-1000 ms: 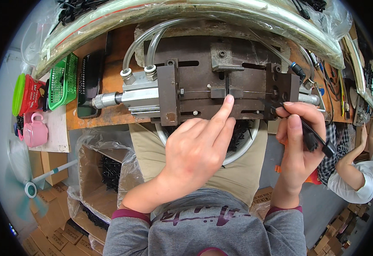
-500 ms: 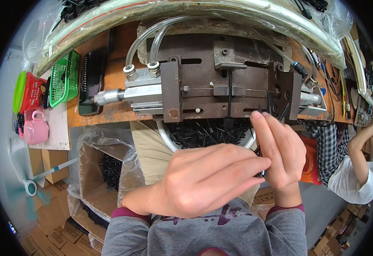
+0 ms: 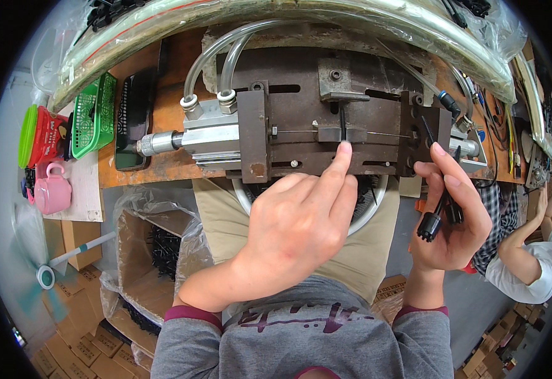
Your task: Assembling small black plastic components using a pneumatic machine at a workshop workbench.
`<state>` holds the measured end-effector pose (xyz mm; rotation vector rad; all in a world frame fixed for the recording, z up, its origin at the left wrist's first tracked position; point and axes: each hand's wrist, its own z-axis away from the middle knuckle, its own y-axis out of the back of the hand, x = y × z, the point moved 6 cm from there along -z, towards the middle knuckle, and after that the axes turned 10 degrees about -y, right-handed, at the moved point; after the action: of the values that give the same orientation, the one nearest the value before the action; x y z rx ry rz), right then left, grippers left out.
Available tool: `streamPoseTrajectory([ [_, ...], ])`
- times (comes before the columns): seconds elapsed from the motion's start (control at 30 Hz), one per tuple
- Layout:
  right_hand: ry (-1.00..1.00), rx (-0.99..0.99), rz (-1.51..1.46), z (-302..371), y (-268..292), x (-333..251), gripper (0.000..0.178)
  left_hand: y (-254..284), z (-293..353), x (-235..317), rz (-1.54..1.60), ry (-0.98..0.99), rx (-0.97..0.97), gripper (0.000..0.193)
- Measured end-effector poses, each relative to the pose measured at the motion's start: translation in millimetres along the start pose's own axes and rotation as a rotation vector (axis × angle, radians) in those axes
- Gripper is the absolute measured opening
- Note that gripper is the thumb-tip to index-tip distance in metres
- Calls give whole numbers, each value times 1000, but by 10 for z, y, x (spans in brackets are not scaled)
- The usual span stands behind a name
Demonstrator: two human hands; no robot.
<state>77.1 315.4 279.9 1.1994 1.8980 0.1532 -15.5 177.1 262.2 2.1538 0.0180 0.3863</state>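
Observation:
My left hand [image 3: 301, 221] is at the middle of the dark metal fixture [image 3: 295, 155]. Its index finger lies along a slim black rod [image 3: 343, 120] that sits across the small centre block; the rod's lower end is hidden under the fingers. Off to the right, my right hand [image 3: 456, 224], palm up, holds several black plastic rods [image 3: 430, 226] with thick ribbed ends. Their thin tips stick out past the fingers. A thin metal pin [image 3: 389, 134] runs from the fixture's right side plate to the centre block, and another comes from the left.
Silver air cylinders [image 3: 211, 142] with clear hoses flank the fixture. Below it is a round white-rimmed container [image 3: 377, 208]. A plastic-lined carton [image 3: 143, 252] of black parts stands at left, near a green basket [image 3: 96, 117] and a pink mug [image 3: 53, 189]. Another person [image 3: 528, 265] sits at right.
My left hand has moved away from my right hand, up to the rod in the fixture. My right hand has shifted right and turned palm up with its black rods.

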Motion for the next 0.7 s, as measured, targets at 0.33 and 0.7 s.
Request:
streamPoseTrajectory([
  [0.33, 23, -32, 179, 107, -39, -22, 23, 141, -31, -7, 277, 43, 6, 39],
  [0.7, 25, 34, 208, 10, -71, -88, 34, 218, 103, 34, 303, 37, 93, 37],
])
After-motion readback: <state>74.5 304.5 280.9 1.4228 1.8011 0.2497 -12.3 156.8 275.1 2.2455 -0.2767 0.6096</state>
